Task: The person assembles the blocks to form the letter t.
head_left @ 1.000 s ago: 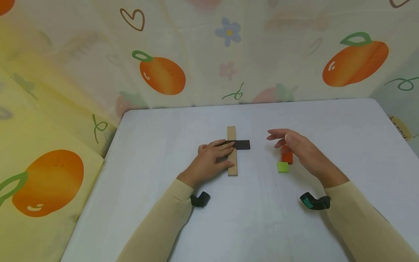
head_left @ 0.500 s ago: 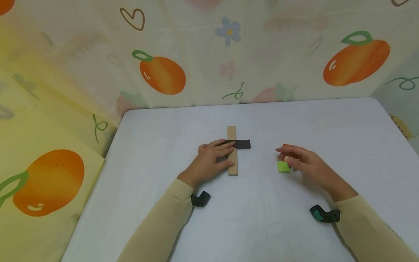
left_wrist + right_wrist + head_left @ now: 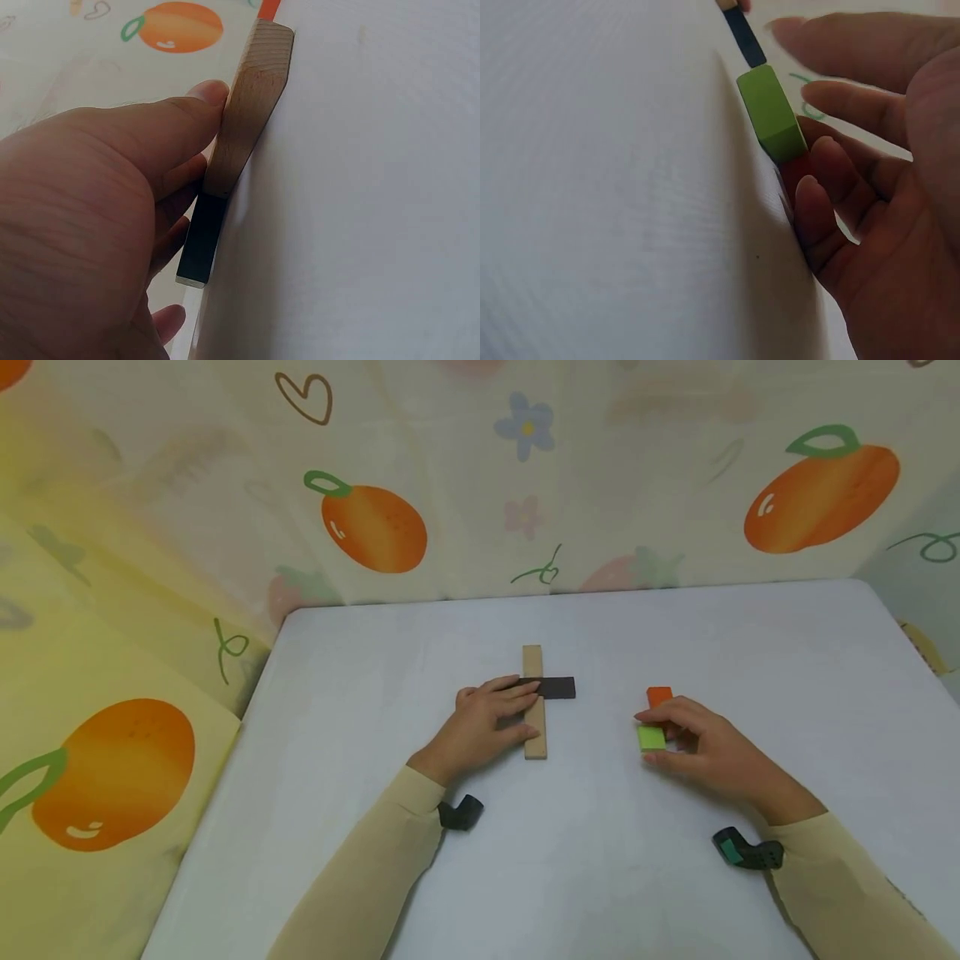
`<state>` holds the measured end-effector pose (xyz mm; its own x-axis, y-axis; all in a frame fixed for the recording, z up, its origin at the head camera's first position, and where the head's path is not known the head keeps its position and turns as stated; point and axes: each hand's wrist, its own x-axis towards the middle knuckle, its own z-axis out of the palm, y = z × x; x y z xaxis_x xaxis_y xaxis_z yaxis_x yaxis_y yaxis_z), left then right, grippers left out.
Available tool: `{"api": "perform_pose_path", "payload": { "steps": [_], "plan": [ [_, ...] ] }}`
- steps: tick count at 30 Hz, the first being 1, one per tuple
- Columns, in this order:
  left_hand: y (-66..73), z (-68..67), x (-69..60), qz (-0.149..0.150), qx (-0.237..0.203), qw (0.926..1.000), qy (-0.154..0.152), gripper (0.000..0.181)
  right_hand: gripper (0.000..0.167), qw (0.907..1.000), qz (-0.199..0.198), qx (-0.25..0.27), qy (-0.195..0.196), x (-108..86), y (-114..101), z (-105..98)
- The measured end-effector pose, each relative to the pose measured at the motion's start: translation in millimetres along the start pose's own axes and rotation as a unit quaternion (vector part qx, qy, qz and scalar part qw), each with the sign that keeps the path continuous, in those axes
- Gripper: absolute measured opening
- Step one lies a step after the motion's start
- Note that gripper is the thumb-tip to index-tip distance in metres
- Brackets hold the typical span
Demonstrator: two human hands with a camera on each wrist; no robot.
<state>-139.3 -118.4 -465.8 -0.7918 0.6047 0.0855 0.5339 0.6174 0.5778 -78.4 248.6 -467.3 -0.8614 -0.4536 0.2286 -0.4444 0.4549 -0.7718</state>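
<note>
In the head view a dark flat block (image 3: pixel 558 687) lies crosswise between an upper stretch of pale wood (image 3: pixel 532 661) and a lower one (image 3: pixel 536 739). Whether the wood runs on beneath it, I cannot tell. My left hand (image 3: pixel 480 725) rests on this cross from the left: fingers over the dark block, thumb against the lower wood (image 3: pixel 253 105). Fairly straight fingers of my right hand (image 3: pixel 712 747) straddle a light green block (image 3: pixel 652 738). In the right wrist view the thumb stands apart from the green block (image 3: pixel 769 109). Behind it lies an orange-red block (image 3: pixel 660 694), partly covered by the fingers.
A white table (image 3: pixel 570 860) carries all the blocks. A fabric with printed oranges (image 3: pixel 375 529) hangs along its back and left. Each wrist wears a small dark camera, such as the right one (image 3: pixel 750 853).
My right hand has come down and toward me, from over the orange-red block to around the green one, its thumb and fingers spreading. The left hand stays on the cross.
</note>
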Motion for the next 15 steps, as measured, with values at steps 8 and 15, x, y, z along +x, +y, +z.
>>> {"api": "perform_pose_path", "payload": {
  "steps": [8,15],
  "plan": [
    [0.1,-0.8,-0.3,-0.003,-0.007,1.0,-0.001,0.06,0.044,0.9966,-0.015,-0.081,0.003,-1.2,-1.0,-1.4],
    [-0.3,-0.2,0.2,-0.006,-0.006,1.0,0.0,0.06,0.04,0.9954,-0.011,-0.093,0.022,0.5,-7.9,2.0]
  ]
}}
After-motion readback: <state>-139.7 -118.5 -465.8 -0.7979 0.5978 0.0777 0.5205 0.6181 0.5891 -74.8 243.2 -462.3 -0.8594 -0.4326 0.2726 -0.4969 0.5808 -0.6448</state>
